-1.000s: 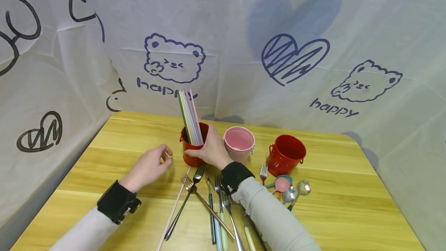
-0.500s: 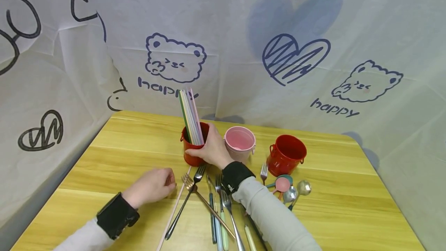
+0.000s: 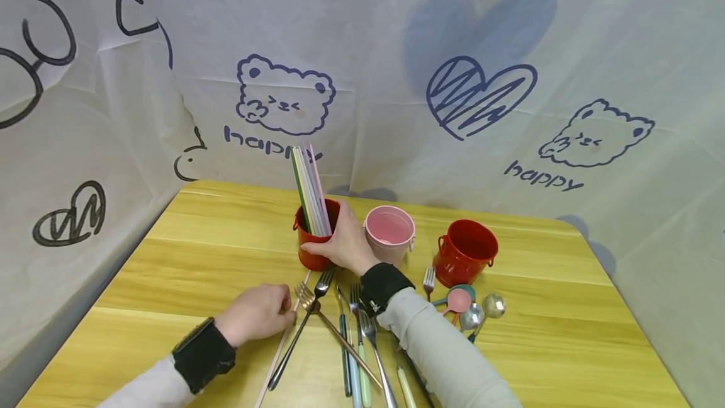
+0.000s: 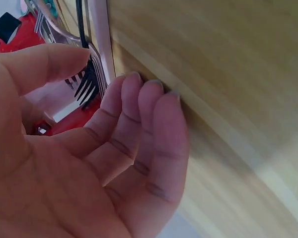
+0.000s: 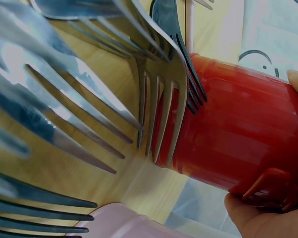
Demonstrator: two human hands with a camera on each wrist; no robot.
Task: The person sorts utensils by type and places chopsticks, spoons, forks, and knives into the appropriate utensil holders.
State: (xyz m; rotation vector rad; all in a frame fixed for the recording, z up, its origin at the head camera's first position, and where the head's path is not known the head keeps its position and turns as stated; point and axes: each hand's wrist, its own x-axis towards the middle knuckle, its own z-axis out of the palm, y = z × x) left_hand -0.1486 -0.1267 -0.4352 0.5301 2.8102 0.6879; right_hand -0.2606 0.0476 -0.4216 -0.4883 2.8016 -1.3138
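**A:** ok what are the hands up to?

**B:** Right hand (image 3: 348, 244) has a proper grip on a red bucket (image 3: 310, 258), thumb across the front, the rest of the hand round the side facing the table's right edge. Bucket's near the far edge of the table (image 3: 566, 332), left of middle, with a bunch of pastel straws (image 3: 311, 197) poking up and leaning a bit left.

**A:** and the left?

**B:** Left hand (image 3: 257, 313) isn't holding anything. Fingers loosely bent, clear gap to the thumb, right beside a pink stick (image 4: 103, 39) that runs from the near edge up toward the bucket.

**A:** what else is on there?

**B:** A black fork (image 3: 325, 280) lying across a copper fork (image 3: 345, 343), heads pointing at the far edge, more cutlery next to them. Pink bucket (image 3: 389, 226) just right of the gripping hand, then another red bucket (image 3: 452, 269) over toward the far right corner, with spoons (image 3: 494, 305) on its near side.

**A:** any brands?

**B:** None I can read. The white cloth (image 3: 379, 17) behind the far edge says "happy" twice, each under a bear doodle (image 3: 283, 96), and there's something like a capital E above the far left corner.
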